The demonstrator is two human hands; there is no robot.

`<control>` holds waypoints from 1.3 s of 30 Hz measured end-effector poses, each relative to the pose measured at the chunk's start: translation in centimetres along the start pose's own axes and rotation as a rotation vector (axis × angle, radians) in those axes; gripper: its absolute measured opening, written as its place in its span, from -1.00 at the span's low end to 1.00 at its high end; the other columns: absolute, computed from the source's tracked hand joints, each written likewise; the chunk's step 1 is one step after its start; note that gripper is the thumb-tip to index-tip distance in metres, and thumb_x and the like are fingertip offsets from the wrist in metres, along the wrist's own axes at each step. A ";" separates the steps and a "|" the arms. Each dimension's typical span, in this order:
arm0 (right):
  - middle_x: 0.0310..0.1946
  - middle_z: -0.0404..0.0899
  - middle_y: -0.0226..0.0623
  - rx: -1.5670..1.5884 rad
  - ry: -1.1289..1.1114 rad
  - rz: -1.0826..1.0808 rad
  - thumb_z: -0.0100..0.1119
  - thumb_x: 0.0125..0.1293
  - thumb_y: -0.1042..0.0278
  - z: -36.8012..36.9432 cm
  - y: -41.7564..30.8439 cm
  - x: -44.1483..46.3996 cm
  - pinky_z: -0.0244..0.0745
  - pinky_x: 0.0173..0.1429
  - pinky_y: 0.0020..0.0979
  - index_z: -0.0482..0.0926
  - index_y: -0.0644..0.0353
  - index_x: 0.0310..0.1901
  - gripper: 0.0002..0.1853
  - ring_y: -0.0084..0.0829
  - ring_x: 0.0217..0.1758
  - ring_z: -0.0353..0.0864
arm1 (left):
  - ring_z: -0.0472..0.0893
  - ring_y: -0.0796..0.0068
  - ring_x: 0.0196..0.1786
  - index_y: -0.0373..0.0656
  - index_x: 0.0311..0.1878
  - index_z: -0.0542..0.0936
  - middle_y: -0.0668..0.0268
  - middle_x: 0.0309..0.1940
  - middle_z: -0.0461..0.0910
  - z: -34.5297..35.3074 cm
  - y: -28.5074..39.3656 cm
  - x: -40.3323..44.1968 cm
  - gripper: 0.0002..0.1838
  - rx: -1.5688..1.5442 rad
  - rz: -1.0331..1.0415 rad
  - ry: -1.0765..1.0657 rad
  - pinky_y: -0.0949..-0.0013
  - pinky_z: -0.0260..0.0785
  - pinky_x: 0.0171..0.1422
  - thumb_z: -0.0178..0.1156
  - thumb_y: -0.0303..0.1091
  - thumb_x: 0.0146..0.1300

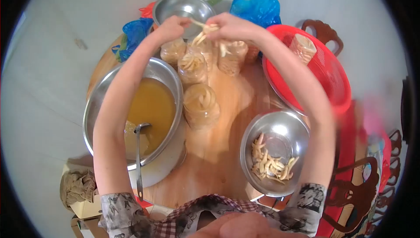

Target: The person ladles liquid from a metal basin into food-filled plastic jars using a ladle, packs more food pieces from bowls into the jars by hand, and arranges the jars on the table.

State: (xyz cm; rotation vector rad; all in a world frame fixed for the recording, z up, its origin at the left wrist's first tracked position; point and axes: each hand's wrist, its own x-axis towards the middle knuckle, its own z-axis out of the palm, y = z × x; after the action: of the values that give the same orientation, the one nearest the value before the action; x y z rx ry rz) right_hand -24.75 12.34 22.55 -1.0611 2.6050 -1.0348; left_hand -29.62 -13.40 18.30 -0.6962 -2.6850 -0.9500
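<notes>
At the far side of the table, my left hand (pixel 173 28) is closed, its fingers pinching one end of a pale, yellowish chicken foot (pixel 204 29). My right hand (pixel 232 26) is closed around the other side of it, with pale toes hanging below the fingers. Beneath both hands stand several clear plastic jars packed with pale pieces, including a near jar (pixel 201 107) and another jar (pixel 192 68) behind it. More chicken feet (pixel 272 166) lie in a steel bowl (pixel 247 161) near my right forearm.
A large steel basin (pixel 90 120) of yellow liquid (pixel 153 102) stands left, with a ladle (pixel 139 163) in it. Another steel bowl (pixel 164 6) is at the back, beside a blue plastic bag (pixel 256 8). On the right, a red basket (pixel 339 80) holds a jar (pixel 302 48).
</notes>
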 end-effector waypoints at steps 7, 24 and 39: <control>-0.13 0.71 -0.10 -0.120 -0.048 -0.081 0.41 0.12 0.27 6.0 6.5 11.7 0.52 0.08 -0.26 0.63 0.29 0.09 -0.51 -0.26 0.00 0.66 | 0.61 0.49 0.07 -0.27 0.37 0.50 0.20 0.19 0.61 0.8 0.7 -1.7 -0.39 -0.214 -0.325 -0.054 0.47 0.47 0.09 0.10 -0.61 0.17; -0.13 0.70 -0.09 -0.183 0.346 -0.287 0.29 0.15 0.41 7.1 10.0 7.3 0.56 0.09 -0.14 0.79 0.15 -0.19 -0.80 -0.07 0.01 0.68 | 0.64 0.00 0.03 -0.18 -0.05 0.74 0.04 -0.03 0.69 4.2 0.0 -3.1 -0.68 0.360 0.147 0.037 0.11 0.47 0.19 0.24 -0.47 0.09; -0.16 0.73 0.03 -0.420 0.139 0.023 0.24 0.14 0.43 7.6 7.1 8.3 0.62 -0.05 -0.12 0.76 0.24 -0.11 -0.72 -0.03 -0.08 0.75 | 0.68 -0.07 -0.11 -0.01 0.10 0.72 -0.07 -0.20 0.69 4.3 0.2 -3.7 -0.56 0.451 0.023 -0.117 0.03 0.50 0.05 0.10 -0.32 0.14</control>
State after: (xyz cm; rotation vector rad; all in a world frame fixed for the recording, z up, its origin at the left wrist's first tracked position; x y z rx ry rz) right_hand -32.06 6.37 13.22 -1.0648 3.0252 -0.5840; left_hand -26.53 -11.90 13.84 -0.6946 -2.8331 -0.2805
